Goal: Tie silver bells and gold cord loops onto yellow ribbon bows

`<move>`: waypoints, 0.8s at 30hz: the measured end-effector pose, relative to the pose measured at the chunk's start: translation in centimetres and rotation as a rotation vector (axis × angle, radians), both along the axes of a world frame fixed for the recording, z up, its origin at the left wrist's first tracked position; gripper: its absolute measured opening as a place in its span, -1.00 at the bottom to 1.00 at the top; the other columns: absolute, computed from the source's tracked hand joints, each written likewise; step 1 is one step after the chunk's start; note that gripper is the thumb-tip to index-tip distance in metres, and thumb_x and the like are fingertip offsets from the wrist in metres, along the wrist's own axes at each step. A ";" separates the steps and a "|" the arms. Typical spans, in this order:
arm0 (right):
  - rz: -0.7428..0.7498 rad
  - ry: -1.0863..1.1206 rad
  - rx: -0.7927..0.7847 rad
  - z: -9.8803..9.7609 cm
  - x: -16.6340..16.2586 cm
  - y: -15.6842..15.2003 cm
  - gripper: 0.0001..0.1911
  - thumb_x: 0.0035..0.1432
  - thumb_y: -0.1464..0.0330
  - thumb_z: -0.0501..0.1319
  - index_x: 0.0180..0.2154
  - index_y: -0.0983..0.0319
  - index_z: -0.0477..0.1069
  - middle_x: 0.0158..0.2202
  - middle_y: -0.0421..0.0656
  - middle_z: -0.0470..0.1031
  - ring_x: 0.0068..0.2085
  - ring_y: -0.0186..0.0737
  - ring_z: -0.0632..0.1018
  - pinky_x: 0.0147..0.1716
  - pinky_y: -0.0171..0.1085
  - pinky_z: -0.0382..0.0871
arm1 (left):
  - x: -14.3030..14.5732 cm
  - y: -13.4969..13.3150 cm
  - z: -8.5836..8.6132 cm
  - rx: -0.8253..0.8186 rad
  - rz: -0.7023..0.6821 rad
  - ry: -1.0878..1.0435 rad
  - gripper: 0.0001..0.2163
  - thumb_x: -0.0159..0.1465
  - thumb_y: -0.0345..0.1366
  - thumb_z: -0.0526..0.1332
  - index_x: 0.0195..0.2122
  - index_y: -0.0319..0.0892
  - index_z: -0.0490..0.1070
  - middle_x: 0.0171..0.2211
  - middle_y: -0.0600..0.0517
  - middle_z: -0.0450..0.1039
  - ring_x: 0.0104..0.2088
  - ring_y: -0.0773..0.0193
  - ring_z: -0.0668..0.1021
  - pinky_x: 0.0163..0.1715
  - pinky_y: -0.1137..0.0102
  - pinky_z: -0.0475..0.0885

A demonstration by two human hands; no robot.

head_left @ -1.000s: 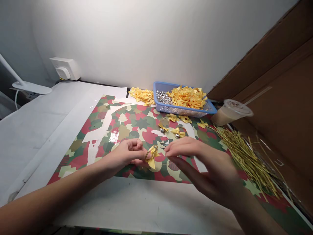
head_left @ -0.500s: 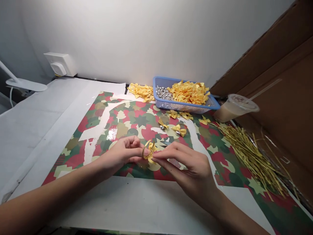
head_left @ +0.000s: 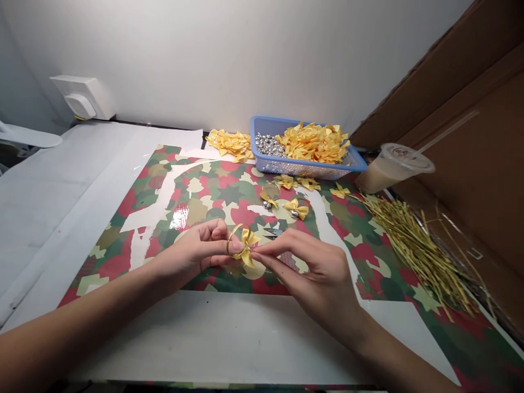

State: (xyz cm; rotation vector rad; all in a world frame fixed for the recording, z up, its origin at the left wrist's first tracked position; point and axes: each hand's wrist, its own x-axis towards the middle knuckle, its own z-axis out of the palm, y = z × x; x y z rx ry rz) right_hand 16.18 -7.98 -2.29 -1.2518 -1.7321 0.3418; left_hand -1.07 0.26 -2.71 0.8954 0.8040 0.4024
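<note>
Yellow bow (head_left: 246,244) tails down, L hand (head_left: 196,252) pinching.

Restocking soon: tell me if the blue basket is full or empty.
Full: yellow bows heap above the blue basket's rim, silver bells beside them.

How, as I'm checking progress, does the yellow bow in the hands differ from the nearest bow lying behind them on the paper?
The held bow is pinched between the left hand and right hand, off the paper; the lying bow rests untouched on the patterned paper. The held bow carries a gold loop; the lying bow shows a silver bell instead. Both are small yellow ribbon bows.
</note>
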 end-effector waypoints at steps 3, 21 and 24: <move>-0.005 -0.002 -0.009 0.0 0.0 0.0 -0.87 0.08 0.54 0.28 -0.41 0.20 0.48 -0.48 -0.24 0.55 -0.47 -0.34 0.53 -0.48 -0.37 0.41 | 0.0 0.0 0.0 -0.003 -0.004 0.006 -0.60 -0.03 -0.36 0.39 -0.57 -0.17 0.05 -0.55 0.18 0.27 -0.49 0.46 0.41 -0.44 0.53 0.40; -0.031 0.065 -0.066 -0.1 -0.2 0.0 -0.90 0.07 0.51 0.29 -0.43 0.21 0.49 -0.51 -0.24 0.55 -0.49 -0.35 0.51 -0.53 -0.38 0.37 | 0.1 0.0 0.1 -0.028 -0.010 -0.075 -0.59 0.00 -0.40 0.38 -0.60 -0.18 0.04 -0.60 0.19 0.26 -0.53 0.48 0.38 -0.50 0.55 0.35; -0.021 0.069 -0.075 -0.1 -0.2 0.1 -0.89 0.08 0.52 0.29 -0.42 0.19 0.49 -0.51 -0.25 0.54 -0.48 -0.33 0.51 -0.50 -0.36 0.39 | 0.1 0.0 0.2 -0.035 -0.011 -0.081 -0.59 -0.01 -0.40 0.39 -0.60 -0.17 0.04 -0.59 0.19 0.28 -0.53 0.48 0.39 -0.49 0.56 0.36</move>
